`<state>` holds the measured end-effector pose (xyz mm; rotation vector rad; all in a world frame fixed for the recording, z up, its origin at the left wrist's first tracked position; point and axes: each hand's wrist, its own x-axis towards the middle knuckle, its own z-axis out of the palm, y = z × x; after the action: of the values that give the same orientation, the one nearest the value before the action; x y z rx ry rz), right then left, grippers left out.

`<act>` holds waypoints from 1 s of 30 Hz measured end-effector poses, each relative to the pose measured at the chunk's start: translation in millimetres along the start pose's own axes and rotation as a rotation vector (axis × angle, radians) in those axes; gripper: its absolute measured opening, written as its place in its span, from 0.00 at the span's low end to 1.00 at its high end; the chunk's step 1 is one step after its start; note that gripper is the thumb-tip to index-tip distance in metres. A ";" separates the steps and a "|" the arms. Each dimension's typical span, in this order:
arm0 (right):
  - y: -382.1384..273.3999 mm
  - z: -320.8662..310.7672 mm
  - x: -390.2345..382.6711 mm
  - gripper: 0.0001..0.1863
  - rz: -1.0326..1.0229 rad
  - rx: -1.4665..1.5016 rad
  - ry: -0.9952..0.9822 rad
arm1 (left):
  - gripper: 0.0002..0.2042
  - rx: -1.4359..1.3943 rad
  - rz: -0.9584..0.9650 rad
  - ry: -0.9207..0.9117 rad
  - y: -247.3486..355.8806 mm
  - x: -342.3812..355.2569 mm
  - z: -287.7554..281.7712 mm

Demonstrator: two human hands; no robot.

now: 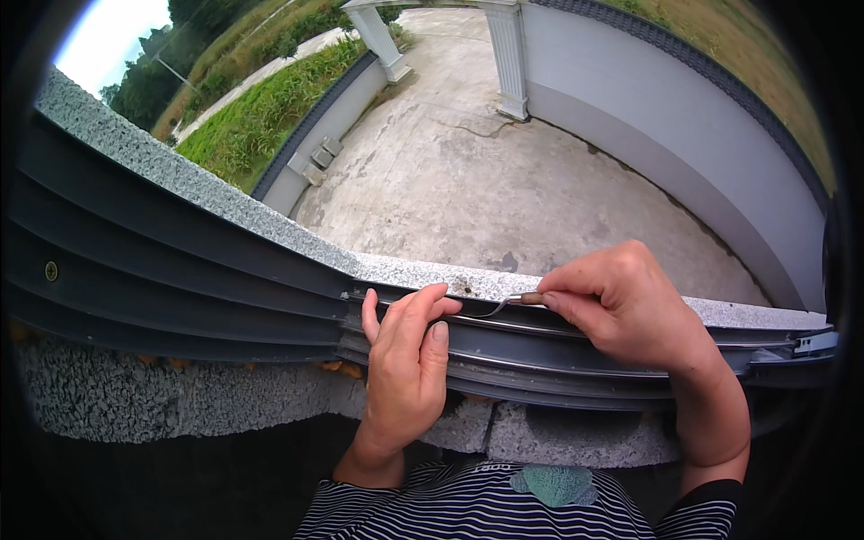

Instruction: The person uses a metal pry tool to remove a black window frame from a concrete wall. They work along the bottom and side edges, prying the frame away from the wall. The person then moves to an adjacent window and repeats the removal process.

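Observation:
My right hand (621,301) grips a small tool with a brown handle (531,298) and a thin bent metal tip (493,309). The tip reaches into the top groove of a dark grey window track (225,279) that runs across the view. My left hand (405,351) rests on the track just left of the tip, thumb and fingers pressed against the rail edge, holding nothing that I can see.
A speckled granite sill (180,175) lies beyond the track. Below is a concrete yard (468,171) bounded by a grey wall (648,117) with white gate pillars (508,54). Grass grows outside the wall. Rough grey blocks (135,396) sit under the track.

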<state>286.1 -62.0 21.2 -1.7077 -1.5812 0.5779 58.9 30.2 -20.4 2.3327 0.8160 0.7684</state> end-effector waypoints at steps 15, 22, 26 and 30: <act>3.7 13.7 -3.3 0.04 -0.167 -0.196 0.089 | 0.14 0.188 -0.002 0.034 5.5 2.9 4.2; 4.6 15.9 -4.0 0.02 -0.236 -0.283 0.110 | 0.13 0.124 -0.017 0.078 2.9 0.8 4.9; -0.2 18.5 -7.9 0.05 -0.281 -0.381 0.132 | 0.13 0.124 0.012 0.093 5.5 1.0 4.4; -0.9 19.5 -9.4 0.06 -0.297 -0.378 0.151 | 0.13 0.121 0.010 0.105 4.6 -0.8 3.3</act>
<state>269.7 -67.2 8.0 -1.6855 -1.8712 -0.0006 62.3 25.5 -19.9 2.4208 0.9204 0.8741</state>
